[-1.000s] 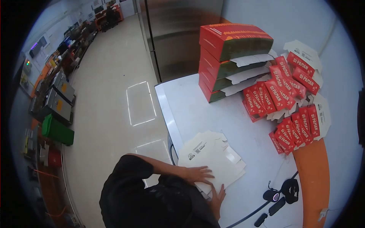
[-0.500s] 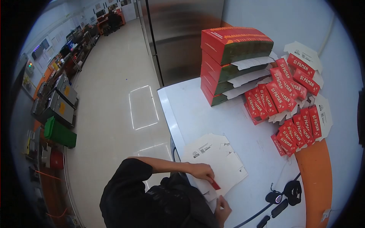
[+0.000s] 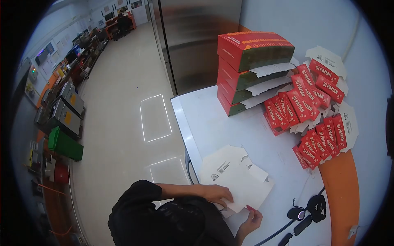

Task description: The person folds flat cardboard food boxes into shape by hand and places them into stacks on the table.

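Flat cream cardboard sheets [image 3: 242, 184] with small dark print lie near the table's front left edge. My left hand [image 3: 215, 193] rests on their near left part, palm down with fingers spread a little. At the near right corner of the top sheet, my right hand [image 3: 251, 219] pinches a small red flap [image 3: 249, 208] between thumb and fingers. The sheet's far right side shows cut slots and tabs.
Red and green boxes [image 3: 262, 53] are stacked at the table's back. Many small red boxes [image 3: 301, 104] pile up at the right. Black devices [image 3: 296, 213] and a cable [image 3: 277, 228] lie at the near right. A refrigerator [image 3: 201, 41] stands behind.
The top sheet has shifted right and toward me. My left hand first lifted a red-edged part, then went flat again. My right hand has moved right and now pinches the red flap.
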The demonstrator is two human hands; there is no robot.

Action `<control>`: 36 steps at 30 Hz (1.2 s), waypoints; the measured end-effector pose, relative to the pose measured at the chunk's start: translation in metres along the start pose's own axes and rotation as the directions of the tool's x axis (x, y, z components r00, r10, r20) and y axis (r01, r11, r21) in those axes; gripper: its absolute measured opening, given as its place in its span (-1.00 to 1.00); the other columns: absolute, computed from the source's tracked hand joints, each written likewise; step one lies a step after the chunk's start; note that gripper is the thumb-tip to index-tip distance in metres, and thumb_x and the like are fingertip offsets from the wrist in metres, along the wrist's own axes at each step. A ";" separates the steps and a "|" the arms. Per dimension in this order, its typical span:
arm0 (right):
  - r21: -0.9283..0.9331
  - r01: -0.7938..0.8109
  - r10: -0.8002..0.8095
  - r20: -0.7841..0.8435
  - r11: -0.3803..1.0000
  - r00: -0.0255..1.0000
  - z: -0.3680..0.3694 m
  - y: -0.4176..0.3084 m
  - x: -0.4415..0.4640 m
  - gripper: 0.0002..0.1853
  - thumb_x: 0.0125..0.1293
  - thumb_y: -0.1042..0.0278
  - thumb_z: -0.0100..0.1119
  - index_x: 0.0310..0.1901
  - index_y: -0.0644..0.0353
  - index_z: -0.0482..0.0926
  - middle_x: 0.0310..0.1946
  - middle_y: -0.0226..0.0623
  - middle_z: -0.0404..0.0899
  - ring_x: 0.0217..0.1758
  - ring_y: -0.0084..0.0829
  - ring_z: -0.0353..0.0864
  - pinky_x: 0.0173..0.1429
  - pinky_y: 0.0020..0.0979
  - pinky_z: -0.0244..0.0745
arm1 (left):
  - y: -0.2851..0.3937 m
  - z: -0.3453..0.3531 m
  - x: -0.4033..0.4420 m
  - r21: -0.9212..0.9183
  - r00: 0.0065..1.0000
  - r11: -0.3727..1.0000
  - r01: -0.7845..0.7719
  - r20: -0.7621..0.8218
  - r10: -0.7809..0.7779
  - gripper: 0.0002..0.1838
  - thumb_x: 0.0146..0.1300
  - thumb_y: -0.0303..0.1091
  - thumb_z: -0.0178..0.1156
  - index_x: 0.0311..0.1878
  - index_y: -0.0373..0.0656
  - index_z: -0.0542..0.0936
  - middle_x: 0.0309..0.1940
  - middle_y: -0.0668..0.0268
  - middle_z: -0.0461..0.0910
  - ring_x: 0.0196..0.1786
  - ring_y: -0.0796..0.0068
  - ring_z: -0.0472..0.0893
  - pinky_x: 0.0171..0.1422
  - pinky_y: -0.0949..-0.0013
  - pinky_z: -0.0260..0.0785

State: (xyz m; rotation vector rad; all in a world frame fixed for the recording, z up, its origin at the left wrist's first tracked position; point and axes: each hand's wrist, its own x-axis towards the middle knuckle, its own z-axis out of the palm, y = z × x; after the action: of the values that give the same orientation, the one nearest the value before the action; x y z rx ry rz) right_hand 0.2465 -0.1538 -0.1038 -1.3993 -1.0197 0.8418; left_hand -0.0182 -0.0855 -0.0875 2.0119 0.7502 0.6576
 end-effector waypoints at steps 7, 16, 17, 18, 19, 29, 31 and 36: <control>-0.381 0.172 -0.016 0.378 0.909 0.925 -0.020 -0.027 -0.007 -0.52 0.14 0.57 0.41 0.15 0.32 0.59 0.23 -0.06 0.58 0.31 -0.14 0.53 0.50 -0.15 0.33 | -0.016 -0.005 0.010 0.104 0.982 0.978 0.180 0.030 -0.184 -0.74 0.37 -0.20 0.38 -0.05 -0.19 0.73 -0.17 0.24 0.75 -0.01 0.21 0.71 0.08 0.15 0.56; -0.193 0.188 -0.117 0.328 0.963 0.937 -0.015 -0.038 -0.002 -0.42 0.07 0.52 0.53 0.20 0.27 0.64 0.32 -0.03 0.54 0.53 0.03 0.35 0.61 0.00 0.19 | -0.004 -0.026 0.040 -0.603 0.941 0.754 0.259 -0.016 -0.337 -0.81 0.48 -0.31 0.32 -0.09 -0.27 0.68 -0.23 0.27 0.75 -0.13 0.60 0.69 0.05 0.45 0.55; -0.236 0.198 -0.133 0.266 0.951 0.955 -0.013 -0.028 0.002 -0.47 0.12 0.52 0.50 0.18 0.27 0.65 0.28 -0.04 0.57 0.52 0.03 0.36 0.60 0.01 0.20 | -0.001 -0.025 0.042 -0.611 0.942 0.750 0.254 -0.019 -0.334 -0.80 0.50 -0.30 0.30 -0.08 -0.27 0.68 -0.23 0.26 0.74 -0.13 0.59 0.68 0.05 0.44 0.55; -0.279 0.203 -0.149 0.203 0.938 0.968 -0.011 -0.011 0.008 -0.53 0.17 0.53 0.47 0.16 0.28 0.66 0.24 -0.06 0.61 0.51 0.03 0.37 0.59 0.02 0.22 | 0.001 -0.023 0.043 -0.621 0.943 0.744 0.249 -0.021 -0.333 -0.79 0.51 -0.30 0.28 -0.06 -0.28 0.67 -0.23 0.25 0.74 -0.12 0.59 0.68 0.05 0.43 0.54; -0.324 0.204 -0.166 0.141 0.924 0.976 -0.009 -0.006 0.011 -0.58 0.21 0.54 0.44 0.13 0.28 0.67 0.19 -0.07 0.64 0.50 0.03 0.39 0.58 0.02 0.24 | 0.003 -0.020 0.042 -0.572 0.948 0.780 0.252 -0.015 -0.317 -0.79 0.53 -0.29 0.26 -0.05 -0.28 0.67 -0.23 0.24 0.74 -0.12 0.57 0.68 0.05 0.41 0.54; -0.394 0.395 -0.405 0.061 0.830 0.912 0.040 -0.019 0.016 -0.79 0.41 0.56 0.29 0.04 0.35 0.69 0.11 -0.07 0.66 0.40 0.05 0.48 0.48 0.01 0.36 | 0.011 0.006 0.041 -0.473 0.927 0.834 0.283 -0.087 -0.364 -0.80 0.53 -0.34 0.22 0.00 -0.28 0.67 -0.17 0.16 0.76 -0.12 0.44 0.72 0.09 0.32 0.56; -0.232 0.194 -0.245 -0.219 0.953 0.944 0.044 -0.017 0.014 -0.80 0.40 0.56 0.30 0.02 0.36 0.70 0.12 -0.05 0.66 0.41 0.07 0.47 0.47 0.02 0.37 | 0.010 0.008 0.042 -0.532 0.912 0.804 0.266 -0.133 -0.389 -0.79 0.52 -0.31 0.24 -0.01 -0.28 0.68 -0.21 0.13 0.75 -0.20 0.43 0.71 0.01 0.32 0.57; -0.425 0.427 -0.359 0.233 0.798 0.904 0.031 -0.033 0.020 -0.82 0.42 0.56 0.27 0.00 0.36 0.71 0.14 -0.10 0.69 0.42 0.08 0.46 0.50 0.03 0.34 | 0.012 0.005 0.044 -0.360 0.973 0.916 0.177 -0.074 -0.217 -0.76 0.53 -0.28 0.24 0.00 -0.28 0.69 -0.19 0.14 0.75 -0.15 0.40 0.71 0.04 0.31 0.55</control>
State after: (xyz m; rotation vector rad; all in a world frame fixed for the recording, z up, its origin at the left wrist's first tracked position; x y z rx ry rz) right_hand 0.2219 -0.1244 -0.0722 -1.4542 -1.6420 0.3926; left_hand 0.0179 -0.0618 -0.0725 1.5596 0.8260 0.7340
